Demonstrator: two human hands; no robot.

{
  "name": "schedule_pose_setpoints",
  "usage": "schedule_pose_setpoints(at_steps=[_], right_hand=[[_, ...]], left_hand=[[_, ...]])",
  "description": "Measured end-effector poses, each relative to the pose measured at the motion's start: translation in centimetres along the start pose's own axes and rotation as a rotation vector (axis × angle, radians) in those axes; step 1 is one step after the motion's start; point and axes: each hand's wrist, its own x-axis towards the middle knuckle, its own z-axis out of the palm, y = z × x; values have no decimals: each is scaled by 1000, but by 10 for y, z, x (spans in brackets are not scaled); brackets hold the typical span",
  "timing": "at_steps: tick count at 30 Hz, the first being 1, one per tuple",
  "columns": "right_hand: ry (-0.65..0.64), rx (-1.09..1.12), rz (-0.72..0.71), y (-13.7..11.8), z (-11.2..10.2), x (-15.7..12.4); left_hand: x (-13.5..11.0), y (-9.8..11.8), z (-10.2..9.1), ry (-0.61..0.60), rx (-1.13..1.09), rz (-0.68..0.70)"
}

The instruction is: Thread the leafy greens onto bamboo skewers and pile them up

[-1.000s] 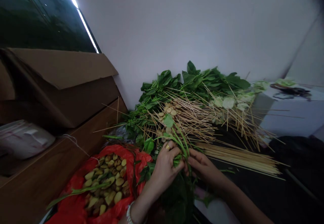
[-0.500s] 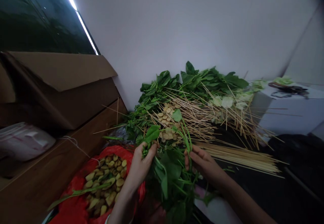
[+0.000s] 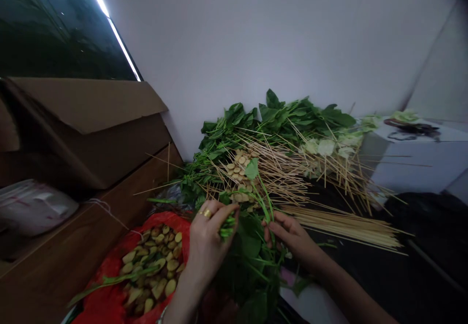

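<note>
My left hand (image 3: 210,233), with a gold ring, is closed around a small bunch of green stems (image 3: 228,226). Between the fingers of my right hand (image 3: 288,231) are a few long green stems (image 3: 266,202) topped by a leaf (image 3: 252,169). Below and between both hands lies a heap of loose leafy greens (image 3: 252,265). Left of my left hand, a red plastic bag (image 3: 104,265) holds many cut potato pieces (image 3: 159,265). Behind the hands are skewers threaded with pale round slices (image 3: 237,170).
Leafy greens on skewers (image 3: 292,114) lie against the wall, beside cabbage skewers (image 3: 325,147). Bare bamboo skewers (image 3: 351,229) rest on the dark surface at right. An open cardboard box (image 3: 109,143) stands on a wooden ledge at left, near a white plastic bag (image 3: 36,207). A white box (image 3: 420,160) sits at right.
My left hand has turned so its back faces up, and its bunch of greens now shows as stems between the fingers. My right hand has stayed almost in place, holding its stems.
</note>
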Motion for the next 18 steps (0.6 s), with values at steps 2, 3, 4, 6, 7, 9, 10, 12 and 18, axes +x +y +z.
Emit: schedule_pose_setpoints(at_steps=[2,3,4,6,7,9,10,12,18], right_hand=[[-5,-26,24,-4,1,-2],[-8,-37,28,-6,2,-2],[-14,-46,24,-8,3,-3],[-29,-64,13,-9,3,-4],[-36,-70,13,-8,3,-4],[-52,-70,25,-6,4,-4],[-58,-67,32,-4,4,-4],[-65,-57,34,0,4,-4],[-75,-50,44,9,5,-2]], left_hand=[[1,0,6,-102,52,140],[1,1,10,-145,74,202],[2,2,13,-190,94,256],[3,3,18,-278,130,333],[4,3,20,-320,146,354],[5,3,22,-388,176,377],[5,2,22,-417,193,386],[6,1,22,-468,224,403],[6,1,22,-559,306,402]])
